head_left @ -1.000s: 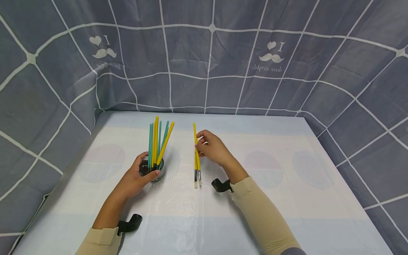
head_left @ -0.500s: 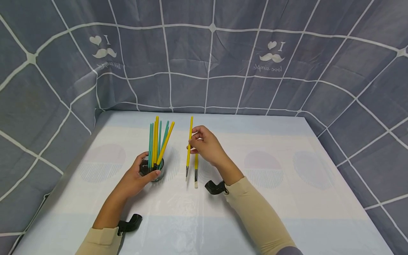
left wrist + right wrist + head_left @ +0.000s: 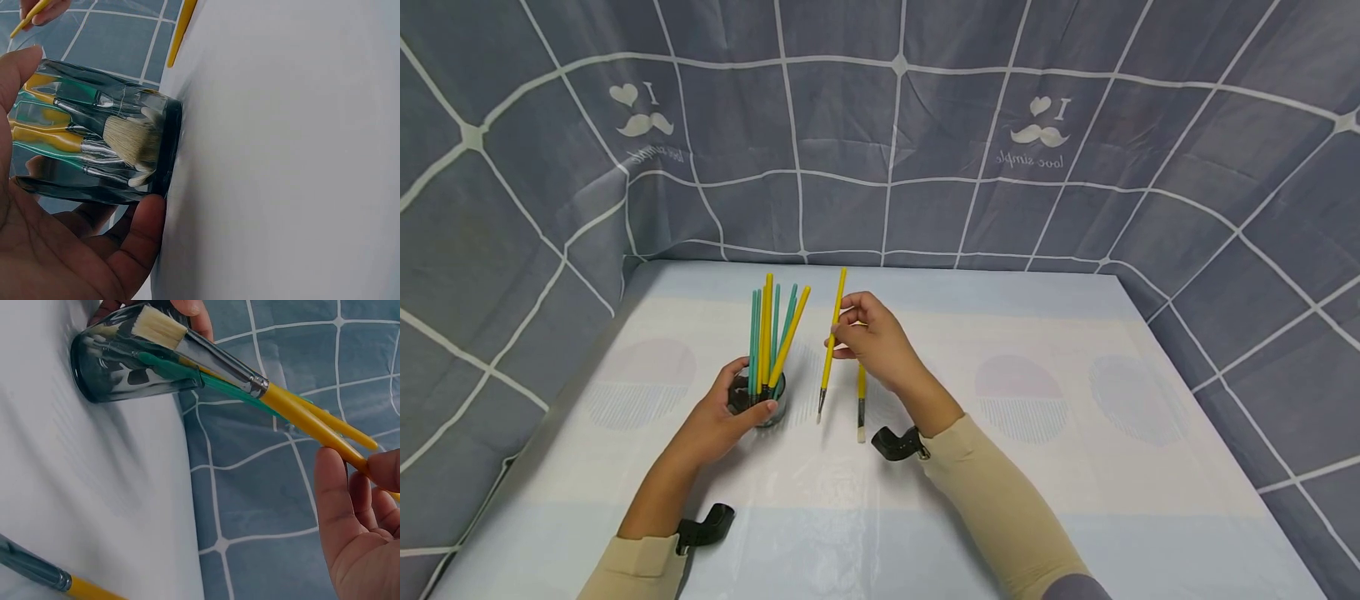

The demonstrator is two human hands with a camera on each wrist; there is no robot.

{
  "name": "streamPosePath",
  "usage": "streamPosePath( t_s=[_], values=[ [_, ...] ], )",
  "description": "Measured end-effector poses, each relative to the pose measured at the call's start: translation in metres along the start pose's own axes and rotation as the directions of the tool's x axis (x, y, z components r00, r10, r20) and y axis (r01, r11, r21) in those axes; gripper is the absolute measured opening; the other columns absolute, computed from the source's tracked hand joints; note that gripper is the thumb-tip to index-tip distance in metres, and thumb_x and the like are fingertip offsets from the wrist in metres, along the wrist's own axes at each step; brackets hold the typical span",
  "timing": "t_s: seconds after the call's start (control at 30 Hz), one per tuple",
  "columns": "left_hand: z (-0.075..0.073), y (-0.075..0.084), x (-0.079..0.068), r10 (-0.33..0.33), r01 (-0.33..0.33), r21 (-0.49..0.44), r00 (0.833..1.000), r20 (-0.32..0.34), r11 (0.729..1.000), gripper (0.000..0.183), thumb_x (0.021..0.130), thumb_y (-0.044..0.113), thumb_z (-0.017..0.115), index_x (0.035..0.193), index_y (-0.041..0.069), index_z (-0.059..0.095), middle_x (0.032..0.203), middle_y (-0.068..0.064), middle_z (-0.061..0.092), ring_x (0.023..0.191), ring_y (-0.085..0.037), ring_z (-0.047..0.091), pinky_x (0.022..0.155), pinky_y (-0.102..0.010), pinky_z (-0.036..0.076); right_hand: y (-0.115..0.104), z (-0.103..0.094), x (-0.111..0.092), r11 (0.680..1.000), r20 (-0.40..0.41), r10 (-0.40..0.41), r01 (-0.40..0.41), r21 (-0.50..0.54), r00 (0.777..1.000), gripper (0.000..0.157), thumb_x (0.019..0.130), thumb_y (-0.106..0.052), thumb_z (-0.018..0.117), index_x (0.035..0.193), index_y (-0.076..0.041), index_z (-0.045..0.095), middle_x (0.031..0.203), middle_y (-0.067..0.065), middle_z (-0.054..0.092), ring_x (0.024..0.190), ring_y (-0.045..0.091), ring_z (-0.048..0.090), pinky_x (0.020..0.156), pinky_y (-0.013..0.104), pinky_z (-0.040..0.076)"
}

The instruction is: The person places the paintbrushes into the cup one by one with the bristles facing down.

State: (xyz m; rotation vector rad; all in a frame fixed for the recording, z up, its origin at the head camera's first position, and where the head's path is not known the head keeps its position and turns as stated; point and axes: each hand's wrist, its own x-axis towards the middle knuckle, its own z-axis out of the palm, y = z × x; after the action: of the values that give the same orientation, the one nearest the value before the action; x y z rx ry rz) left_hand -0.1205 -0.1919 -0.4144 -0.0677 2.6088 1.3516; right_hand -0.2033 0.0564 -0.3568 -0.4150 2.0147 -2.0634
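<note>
My left hand (image 3: 718, 427) grips a dark tinted glass (image 3: 170, 147) that stands on the table, fingers and thumb curled round its side. Several paintbrushes with yellow and green handles (image 3: 766, 333) lean in it, bristles down, as the left wrist view shows through the glass. To the right, my right hand (image 3: 877, 343) pinches a yellow paintbrush (image 3: 827, 371) by its handle, flat pale bristles (image 3: 158, 327) pointing down. That brush is above the table, apart from the glass. Another yellow paintbrush (image 3: 861, 402) lies on the table, its upper handle partly hidden behind my right hand.
The table (image 3: 865, 542) has a pale cover with faint printed circles and stripes. A grey cloth with white grid lines (image 3: 842, 133) hangs behind it and along both sides. A black wrist mount (image 3: 707, 527) juts from the left sleeve, another (image 3: 897, 444) from the right.
My right hand has lifted one of the two yellow paintbrushes from the table and moved it left towards the glass. The other brush, the glass and my left hand have stayed in place.
</note>
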Motion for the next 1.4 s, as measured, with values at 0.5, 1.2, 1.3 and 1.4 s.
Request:
streamPosePath(
  t_s=[0.5, 1.2, 1.3, 1.4],
  values=[
    [0.000, -0.001, 0.003, -0.007, 0.007, 0.000, 1.000, -0.004, 1.000, 0.087, 0.091, 0.046, 0.069, 0.157, 0.021, 0.016, 0.146, -0.026, 0.041, 0.130, -0.047, 0.041, 0.095, -0.066, 0.037, -0.007, 0.024, 0.006, 0.988, 0.020, -0.147, 0.146, 0.050, 0.989, 0.024, 0.100, 0.003, 0.052, 0.122, 0.000, 0.045, 0.097, 0.010, 0.051, 0.092, 0.027, 0.068, 0.078, 0.036, 0.056],
    [-0.001, -0.001, 0.002, -0.009, 0.009, -0.018, 1.000, -0.001, 1.000, 0.089, 0.091, 0.048, 0.069, 0.157, 0.022, 0.016, 0.149, -0.026, 0.037, 0.132, -0.048, 0.037, 0.097, -0.070, 0.033, 0.018, 0.049, 0.006, 0.983, -0.049, -0.181, 0.182, 0.024, 0.982, 0.021, 0.099, 0.001, 0.055, 0.118, -0.001, 0.046, 0.095, 0.009, 0.052, 0.086, 0.023, 0.061, 0.077, 0.033, 0.056],
    [-0.001, -0.001, 0.002, -0.005, 0.005, -0.017, 1.000, -0.004, 1.000, 0.088, 0.091, 0.046, 0.069, 0.157, 0.022, 0.016, 0.149, -0.026, 0.037, 0.132, -0.048, 0.037, 0.097, -0.070, 0.033, 0.021, 0.051, 0.005, 0.986, -0.047, -0.166, 0.167, 0.017, 0.985, 0.021, 0.098, 0.001, 0.056, 0.117, -0.002, 0.047, 0.095, 0.009, 0.052, 0.087, 0.028, 0.062, 0.077, 0.032, 0.056],
    [-0.001, -0.002, 0.002, -0.002, 0.002, -0.014, 1.000, -0.005, 1.000, 0.088, 0.091, 0.045, 0.070, 0.157, 0.022, 0.017, 0.149, -0.026, 0.038, 0.132, -0.048, 0.038, 0.097, -0.069, 0.034, 0.025, 0.053, 0.005, 0.988, -0.046, -0.153, 0.153, 0.013, 0.987, 0.020, 0.098, 0.002, 0.056, 0.116, -0.002, 0.048, 0.094, 0.010, 0.053, 0.090, 0.037, 0.061, 0.077, 0.034, 0.057]
  ],
)
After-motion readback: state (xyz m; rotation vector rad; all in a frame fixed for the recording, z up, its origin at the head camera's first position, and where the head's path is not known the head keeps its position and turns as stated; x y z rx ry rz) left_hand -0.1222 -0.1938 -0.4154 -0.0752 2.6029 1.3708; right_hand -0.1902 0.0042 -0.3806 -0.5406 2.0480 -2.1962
